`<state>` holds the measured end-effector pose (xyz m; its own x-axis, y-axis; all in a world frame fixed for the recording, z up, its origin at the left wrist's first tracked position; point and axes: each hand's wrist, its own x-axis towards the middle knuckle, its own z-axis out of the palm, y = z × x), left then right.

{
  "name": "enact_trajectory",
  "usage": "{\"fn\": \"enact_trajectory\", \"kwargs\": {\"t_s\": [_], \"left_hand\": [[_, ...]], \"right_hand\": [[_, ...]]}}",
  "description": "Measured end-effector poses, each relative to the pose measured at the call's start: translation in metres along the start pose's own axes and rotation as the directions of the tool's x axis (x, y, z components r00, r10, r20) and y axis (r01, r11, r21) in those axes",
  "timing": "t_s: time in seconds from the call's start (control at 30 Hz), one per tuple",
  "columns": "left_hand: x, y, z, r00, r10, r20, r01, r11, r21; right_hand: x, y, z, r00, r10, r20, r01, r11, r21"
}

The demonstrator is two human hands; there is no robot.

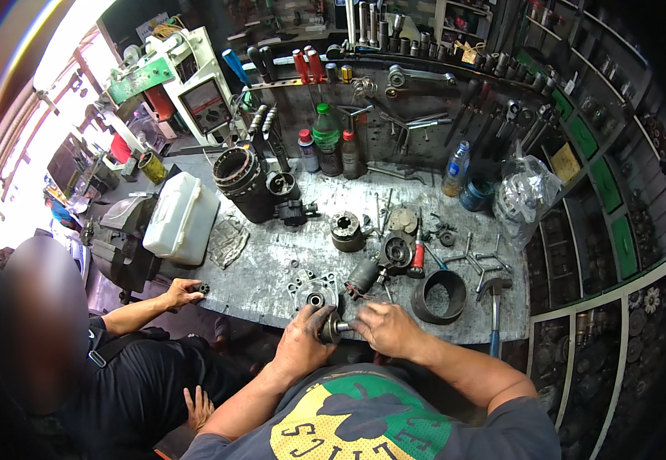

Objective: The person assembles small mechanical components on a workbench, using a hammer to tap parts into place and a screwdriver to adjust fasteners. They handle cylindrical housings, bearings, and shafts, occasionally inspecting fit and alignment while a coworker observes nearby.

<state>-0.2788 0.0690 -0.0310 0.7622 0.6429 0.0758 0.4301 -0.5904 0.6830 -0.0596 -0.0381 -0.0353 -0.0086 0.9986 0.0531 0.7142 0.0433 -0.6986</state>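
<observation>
Around the black metal ring on the desk, free room is small. Left of the ring, a motor armature and a grey housing stand in the way. Right of it lies a hammer. Behind it, small parts are crowded. Far left of it, the bare desk surface beside a white container gives open passage

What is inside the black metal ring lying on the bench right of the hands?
The black metal ring shows only bare grey benchtop through its opening; no part lies in it. Its near wall hides the front strip of that floor.
</observation>
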Motion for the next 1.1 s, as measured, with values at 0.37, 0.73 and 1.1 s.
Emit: {"fn": "enact_trajectory", "kwargs": {"t_s": [0.37,0.73,1.1], "left_hand": [[0.117,-0.082,-0.011,0.998,0.056,0.012,-0.057,0.970,0.236],[0.219,-0.169,0.040,0.898,0.083,0.431,-0.189,0.960,0.207],[0.196,-0.166,-0.012,0.918,0.031,0.396,-0.073,0.993,0.090]], "right_hand": [[-0.016,0.030,-0.004,0.914,0.407,0.008,-0.387,0.863,0.326],[-0.082,0.016,0.013,0.710,0.685,-0.162,-0.630,0.721,0.289],[-0.093,0.020,0.019,0.681,0.716,-0.153,-0.634,0.681,0.366]]}}
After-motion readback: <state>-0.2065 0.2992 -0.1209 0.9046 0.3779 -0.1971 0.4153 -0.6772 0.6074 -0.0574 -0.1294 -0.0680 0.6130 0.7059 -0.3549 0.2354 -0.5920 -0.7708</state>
